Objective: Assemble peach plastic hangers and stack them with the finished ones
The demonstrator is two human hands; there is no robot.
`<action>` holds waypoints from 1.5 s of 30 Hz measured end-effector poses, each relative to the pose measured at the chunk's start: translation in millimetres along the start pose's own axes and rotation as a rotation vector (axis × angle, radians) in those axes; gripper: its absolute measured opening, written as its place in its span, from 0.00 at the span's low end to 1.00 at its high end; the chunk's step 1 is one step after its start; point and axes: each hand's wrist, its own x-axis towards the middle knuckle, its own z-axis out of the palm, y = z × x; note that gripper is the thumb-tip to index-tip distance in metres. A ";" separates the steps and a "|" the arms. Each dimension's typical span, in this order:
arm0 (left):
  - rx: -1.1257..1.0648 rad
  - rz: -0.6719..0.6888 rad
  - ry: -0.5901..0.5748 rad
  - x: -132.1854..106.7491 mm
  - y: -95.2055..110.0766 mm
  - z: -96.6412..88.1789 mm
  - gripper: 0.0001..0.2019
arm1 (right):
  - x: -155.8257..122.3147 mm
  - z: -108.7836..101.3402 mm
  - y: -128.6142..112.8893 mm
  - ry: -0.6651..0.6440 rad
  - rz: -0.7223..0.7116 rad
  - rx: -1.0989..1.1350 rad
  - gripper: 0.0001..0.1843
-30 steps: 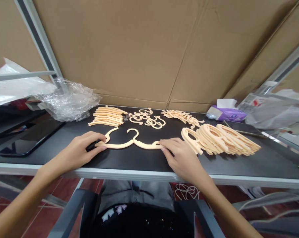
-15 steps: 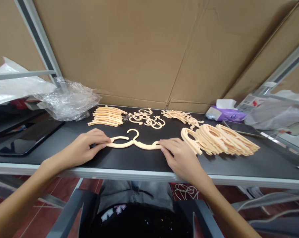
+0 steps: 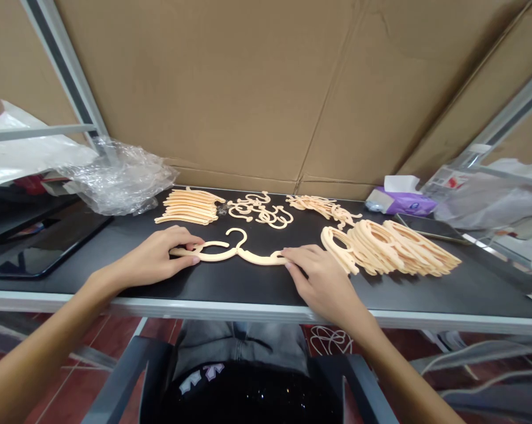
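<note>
A cream plastic clothes hanger (image 3: 224, 255) lies low over the black tabletop, its hook pointing away from me. My left hand (image 3: 162, 256) pinches its left arm between thumb and fingers, with the tip of that arm sticking out past the grip. On the other side, my right hand (image 3: 316, 277) has thumb and fingers closed on the end of the right arm. Just right of that hand rests a pile of flat cream hanger pieces (image 3: 381, 247) with oval openings. Beyond the hanger, loose cream hooks (image 3: 270, 215) are scattered.
Slim cream bars (image 3: 189, 207) lie in a row at back left, and small cream parts (image 3: 323, 207) are heaped at back right. Clear plastic wrap (image 3: 120, 176), a dark phone-like slab (image 3: 49, 244) and a purple tissue pack (image 3: 402, 200) sit around the edges. Cardboard (image 3: 230, 88) closes the back.
My left hand has shifted its grip slightly inward along the hanger's left arm, so the tip now shows beyond it. My right hand and the hanger have barely moved.
</note>
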 end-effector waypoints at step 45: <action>-0.152 -0.093 0.135 -1.4 4.9 8.0 0.20 | 0.4 -2.0 -1.4 0.023 0.045 0.053 0.17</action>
